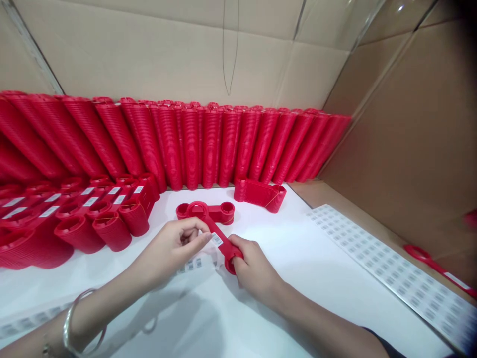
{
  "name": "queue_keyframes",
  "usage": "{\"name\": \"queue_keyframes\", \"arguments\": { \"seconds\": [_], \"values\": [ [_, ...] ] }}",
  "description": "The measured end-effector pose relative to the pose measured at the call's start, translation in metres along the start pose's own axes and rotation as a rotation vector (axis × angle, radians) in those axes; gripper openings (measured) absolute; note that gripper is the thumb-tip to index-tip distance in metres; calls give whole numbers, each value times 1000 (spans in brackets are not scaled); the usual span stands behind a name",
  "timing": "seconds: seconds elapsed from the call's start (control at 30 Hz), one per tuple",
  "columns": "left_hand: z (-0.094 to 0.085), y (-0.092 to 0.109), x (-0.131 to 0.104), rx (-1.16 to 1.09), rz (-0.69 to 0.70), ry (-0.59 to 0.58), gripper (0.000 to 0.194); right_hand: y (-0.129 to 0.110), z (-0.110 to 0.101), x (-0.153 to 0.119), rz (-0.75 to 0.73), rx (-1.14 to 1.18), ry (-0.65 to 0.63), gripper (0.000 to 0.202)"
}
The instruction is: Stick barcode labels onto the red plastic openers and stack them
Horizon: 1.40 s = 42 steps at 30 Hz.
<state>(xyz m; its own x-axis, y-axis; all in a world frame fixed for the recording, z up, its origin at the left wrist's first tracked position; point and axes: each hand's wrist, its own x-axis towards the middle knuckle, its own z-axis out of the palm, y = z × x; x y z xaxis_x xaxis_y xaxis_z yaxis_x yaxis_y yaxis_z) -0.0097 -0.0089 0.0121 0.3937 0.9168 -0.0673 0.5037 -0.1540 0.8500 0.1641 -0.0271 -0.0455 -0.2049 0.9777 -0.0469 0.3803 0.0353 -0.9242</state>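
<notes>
My right hand is closed around the lower end of a flat red plastic piece, which has a ring at each end and is tilted above the white table. My left hand has thumb and forefinger together at a small white barcode label on the bar of that piece. Just behind lies a bundle of the same red pieces, with another bundle tied by a band farther right. Partly hidden under my left hand is a strip of printed labels.
Tall stacks of red pieces line the cardboard wall. Shorter labelled bundles stand at left. A long sheet of barcode labels lies at right, with a single labelled red piece beyond it.
</notes>
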Motion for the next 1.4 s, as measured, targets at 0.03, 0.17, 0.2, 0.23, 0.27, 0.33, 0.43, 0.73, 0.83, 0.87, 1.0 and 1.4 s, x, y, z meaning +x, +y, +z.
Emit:
{"name": "queue_keyframes", "arguments": {
  "seconds": [0.03, 0.17, 0.2, 0.23, 0.27, 0.33, 0.43, 0.73, 0.83, 0.87, 1.0, 1.4],
  "values": [
    [1, 0, 0, -20, -9, 6, 28, 0, 0, -1, -7, -18, 3, 20],
    [4, -2, 2, -54, 0, 29, 27, 0, 0, -2, -14, -51, 6, 20],
    [4, -3, 2, -51, 3, 30, 27, -1, 1, -2, -12, -52, 6, 20],
    [4, -3, 3, -45, 3, 31, 28, -1, 1, -2, -10, -53, 7, 20],
    [4, -4, 3, -37, 2, 32, 28, -1, 1, -2, -8, -55, 9, 20],
    [4, -6, 4, -15, 4, 32, 29, -1, 2, -2, -7, -62, 9, 19],
    [5, -10, 3, 63, 30, 54, 30, -2, 2, -2, 1, -62, 7, 19],
    [16, -21, 1, 1002, 752, 544, 24, -5, 4, -8, -31, -50, -47, 18],
    [11, -17, 3, 1154, 771, 649, 31, -5, 6, -9, -53, -78, -57, 18],
    [8, -16, 4, 1180, 747, 673, 34, -5, 6, -10, -48, -81, -57, 18],
    [-6, -15, 7, 1230, 613, 690, 39, -6, 6, -10, -22, -45, -62, 18],
    [-16, -4, 1, 636, 348, 375, 17, -3, -1, 0, 29, 141, -21, 19]
  ]
}}
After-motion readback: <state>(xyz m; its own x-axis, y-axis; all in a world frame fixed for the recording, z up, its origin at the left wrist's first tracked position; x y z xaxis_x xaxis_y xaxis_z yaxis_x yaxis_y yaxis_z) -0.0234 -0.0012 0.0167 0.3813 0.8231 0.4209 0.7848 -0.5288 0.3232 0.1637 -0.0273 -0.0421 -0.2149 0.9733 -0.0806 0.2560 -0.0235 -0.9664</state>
